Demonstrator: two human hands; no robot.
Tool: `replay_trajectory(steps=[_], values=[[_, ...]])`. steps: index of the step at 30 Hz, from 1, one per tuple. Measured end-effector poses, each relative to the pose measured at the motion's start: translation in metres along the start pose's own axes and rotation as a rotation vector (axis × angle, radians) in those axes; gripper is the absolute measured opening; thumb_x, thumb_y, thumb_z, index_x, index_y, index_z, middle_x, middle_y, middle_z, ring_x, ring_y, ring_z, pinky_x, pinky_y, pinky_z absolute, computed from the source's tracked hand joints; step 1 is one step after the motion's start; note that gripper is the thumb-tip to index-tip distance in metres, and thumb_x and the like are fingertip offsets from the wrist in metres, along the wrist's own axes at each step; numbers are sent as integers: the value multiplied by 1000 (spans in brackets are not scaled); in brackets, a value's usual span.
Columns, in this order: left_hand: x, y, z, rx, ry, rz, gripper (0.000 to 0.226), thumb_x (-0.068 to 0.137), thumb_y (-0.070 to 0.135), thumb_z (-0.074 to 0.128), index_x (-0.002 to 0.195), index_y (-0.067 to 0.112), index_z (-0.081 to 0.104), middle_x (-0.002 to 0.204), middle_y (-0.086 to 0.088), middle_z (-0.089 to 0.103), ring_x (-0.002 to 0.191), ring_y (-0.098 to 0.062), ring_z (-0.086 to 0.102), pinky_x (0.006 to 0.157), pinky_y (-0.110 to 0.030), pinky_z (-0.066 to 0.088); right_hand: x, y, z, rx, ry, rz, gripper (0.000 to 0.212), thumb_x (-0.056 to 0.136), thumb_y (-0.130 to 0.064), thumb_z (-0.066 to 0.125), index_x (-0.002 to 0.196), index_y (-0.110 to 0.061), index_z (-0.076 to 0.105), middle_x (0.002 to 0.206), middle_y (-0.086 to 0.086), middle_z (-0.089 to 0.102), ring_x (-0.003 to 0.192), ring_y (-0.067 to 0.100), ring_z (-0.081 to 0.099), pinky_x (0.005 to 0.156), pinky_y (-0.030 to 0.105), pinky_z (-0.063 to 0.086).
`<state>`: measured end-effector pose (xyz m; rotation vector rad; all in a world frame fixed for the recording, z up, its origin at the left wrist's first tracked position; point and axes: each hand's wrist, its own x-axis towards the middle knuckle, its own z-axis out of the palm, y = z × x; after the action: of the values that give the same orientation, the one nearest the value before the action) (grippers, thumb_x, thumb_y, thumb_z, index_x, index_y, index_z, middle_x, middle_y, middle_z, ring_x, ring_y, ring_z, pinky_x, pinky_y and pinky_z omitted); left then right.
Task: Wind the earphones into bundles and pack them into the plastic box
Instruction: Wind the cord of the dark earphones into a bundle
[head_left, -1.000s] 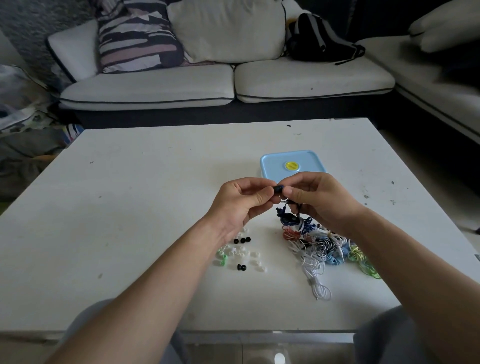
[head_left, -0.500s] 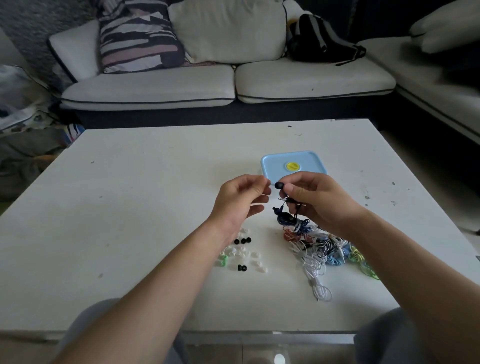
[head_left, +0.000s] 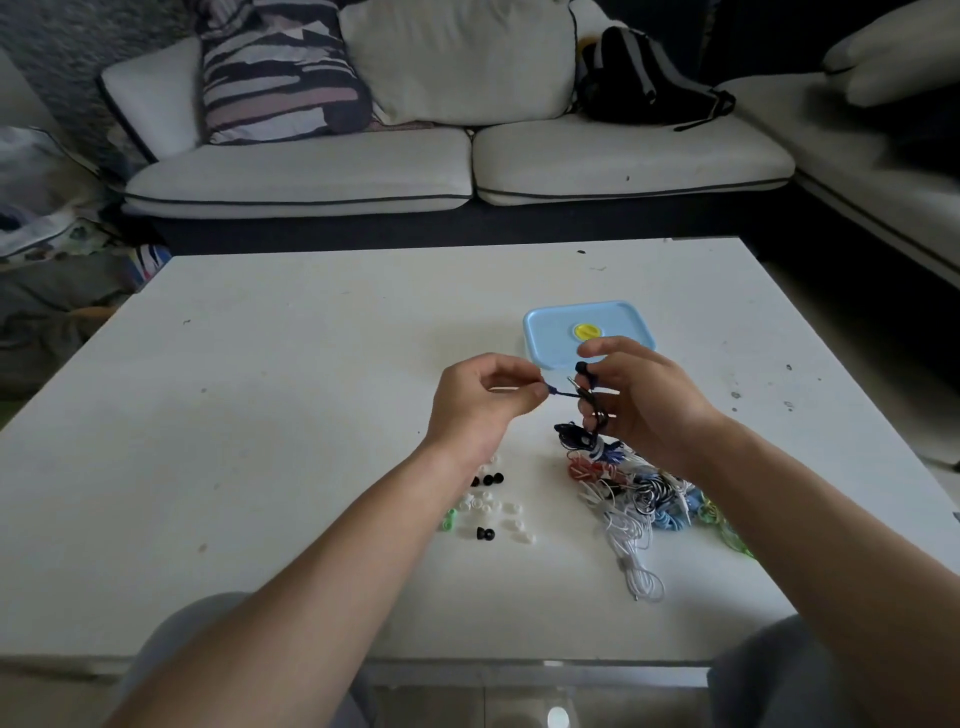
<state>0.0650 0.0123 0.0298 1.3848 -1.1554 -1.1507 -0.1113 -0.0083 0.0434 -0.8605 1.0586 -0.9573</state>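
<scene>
Head view: at mid-frame the left hand (head_left: 483, 400) pinches one end of a dark blue earphone cord (head_left: 563, 393). The cord runs level, left to right, to the right hand (head_left: 644, 405), whose fingers curl round its loops and bud. The lidded plastic box (head_left: 550, 332) sits on the tabletop (head_left: 260, 415) just above the right hand, the nearer one. The tangled pile (head_left: 639, 483) lies below that hand.
</scene>
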Motion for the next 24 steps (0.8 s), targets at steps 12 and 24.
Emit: replay_trajectory(steps=[12, 24], values=[[-4, 3, 0, 92, -9, 101, 10, 76, 16, 82, 83, 22, 78, 83, 7, 76, 87, -6, 71, 85, -24, 54, 2, 18, 14, -203, -33, -14, 9, 99, -14, 58, 97, -5, 61, 73, 7, 57, 51, 14, 43, 48, 27, 33], [26, -44, -20, 1048, -367, -21, 16, 80, 14, 68, 84, 29, 72, 86, 11, 69, 74, -11, 68, 71, -28, 57, 16, 32, 2, -340, 79, -25, 9, 91, -11, 70, 88, -3, 71, 73, 8, 68, 49, 15, 44, 48, 27, 38]])
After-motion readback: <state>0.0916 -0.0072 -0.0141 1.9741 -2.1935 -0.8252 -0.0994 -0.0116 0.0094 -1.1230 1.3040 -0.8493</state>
